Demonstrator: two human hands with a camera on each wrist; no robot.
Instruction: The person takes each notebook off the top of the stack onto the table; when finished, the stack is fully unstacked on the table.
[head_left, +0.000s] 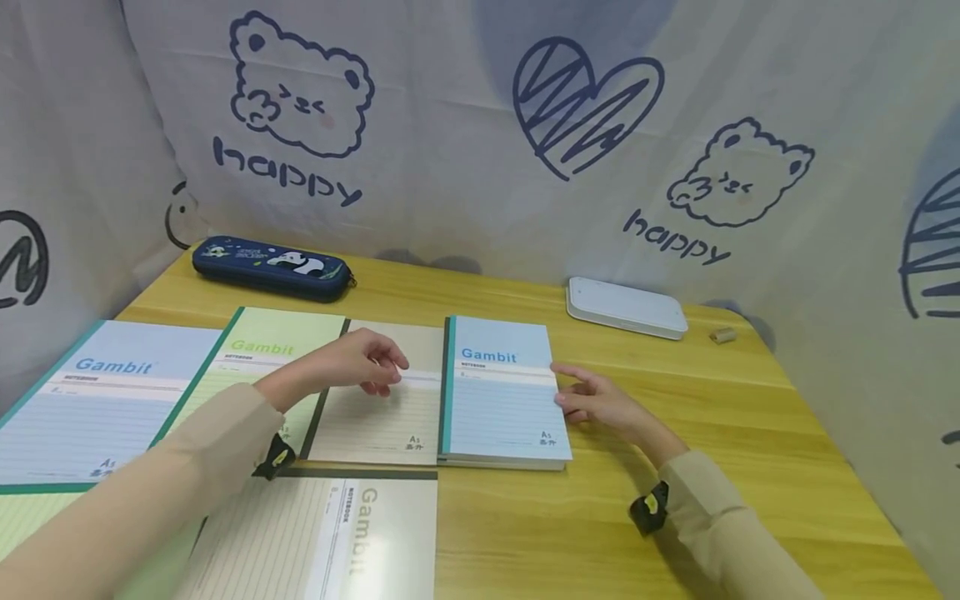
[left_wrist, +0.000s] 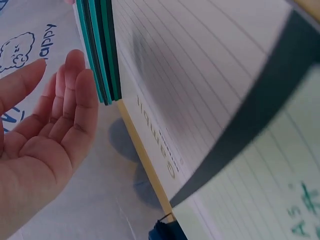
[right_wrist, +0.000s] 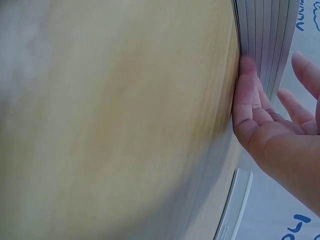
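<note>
A stack of several notebooks (head_left: 498, 400), the top one blue with a green spine, lies right of centre. My right hand (head_left: 603, 406) is at its right edge, fingertips against the page sides; the right wrist view shows the layered page edges (right_wrist: 265, 35) beside the fingers. Over a beige notebook (head_left: 375, 429) left of the stack hovers my left hand (head_left: 356, 362), its fingers loosely bent and holding nothing. In the left wrist view that palm faces the green and dark spines (left_wrist: 100, 50) of the stack, apart from them.
Further left lie a green notebook (head_left: 258, 333) and a blue notebook (head_left: 127, 392). Nearer me are another beige notebook (head_left: 397, 533) and a green one (head_left: 30, 521). At the back sit a dark blue panda pencil case (head_left: 270, 268), a white case (head_left: 626, 308) and a small tan piece (head_left: 723, 335).
</note>
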